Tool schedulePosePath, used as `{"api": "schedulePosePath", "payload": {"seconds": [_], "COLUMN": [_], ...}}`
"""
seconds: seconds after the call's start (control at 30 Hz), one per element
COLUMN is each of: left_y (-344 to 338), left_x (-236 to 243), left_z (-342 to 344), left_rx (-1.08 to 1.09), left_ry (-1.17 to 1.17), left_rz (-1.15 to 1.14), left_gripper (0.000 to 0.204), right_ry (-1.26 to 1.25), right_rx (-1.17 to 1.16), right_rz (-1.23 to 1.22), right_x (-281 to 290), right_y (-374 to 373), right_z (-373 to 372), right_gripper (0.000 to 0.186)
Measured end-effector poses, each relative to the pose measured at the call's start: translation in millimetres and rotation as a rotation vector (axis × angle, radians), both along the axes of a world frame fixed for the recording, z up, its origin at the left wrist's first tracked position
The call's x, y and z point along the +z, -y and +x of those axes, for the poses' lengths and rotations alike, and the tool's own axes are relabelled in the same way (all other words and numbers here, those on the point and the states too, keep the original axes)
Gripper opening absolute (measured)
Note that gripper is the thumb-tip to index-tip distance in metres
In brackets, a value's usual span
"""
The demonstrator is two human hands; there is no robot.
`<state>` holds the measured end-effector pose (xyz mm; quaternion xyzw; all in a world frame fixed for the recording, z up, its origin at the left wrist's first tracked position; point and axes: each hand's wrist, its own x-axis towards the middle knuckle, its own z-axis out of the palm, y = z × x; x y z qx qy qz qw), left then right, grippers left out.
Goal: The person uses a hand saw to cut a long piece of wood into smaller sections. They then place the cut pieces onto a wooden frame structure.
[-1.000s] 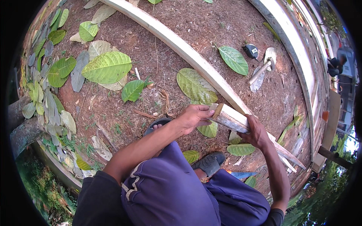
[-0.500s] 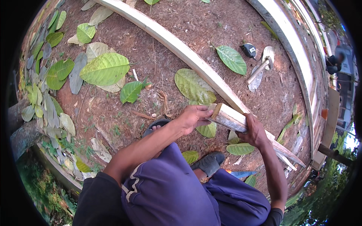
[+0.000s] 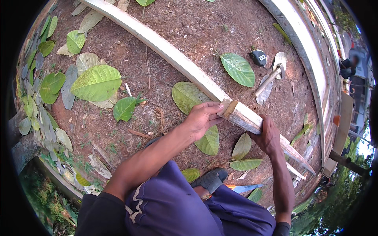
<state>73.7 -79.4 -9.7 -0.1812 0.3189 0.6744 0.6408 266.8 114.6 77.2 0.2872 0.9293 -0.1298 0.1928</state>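
A short squared wooden block, pale on top and dark on its side, lies along the upper face of a long pale timber on the ground. My right hand is closed round the block's right part, thumb on the near side. At the block's brown left end, my left hand is closed with its fingertips against the wood; the palm side and what lies under the fingers are partly hidden. A black tape measure and a hammer with a wooden handle lie beyond the timber.
Large leaves are scattered over the brown soil. A saw with a blue blade lies beside my shoe. Long boards run along the right side. Far right, a person is near a vehicle.
The block has shifted from standing off the timber's near side to lying on it. My hands have moved with it, and the view has shifted slightly.
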Motion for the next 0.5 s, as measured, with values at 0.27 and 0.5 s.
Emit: {"api": "schedulePosePath", "payload": {"seconds": [0.27, 0.5], "left_y": [36, 1], "left_x": [-16, -9], "left_z": [1, -4], "left_rx": [-0.035, -0.174], "left_ry": [0.06, 0.073], "left_rz": [-0.178, -0.005], "left_gripper": [0.038, 0.049], "right_ry": [0.028, -0.084], "right_rx": [0.023, 0.072], "right_rz": [-0.062, -0.095], "right_x": [-15, -23], "right_y": [-13, -21], "right_z": [-11, -2], "right_gripper": [0.077, 0.075]}}
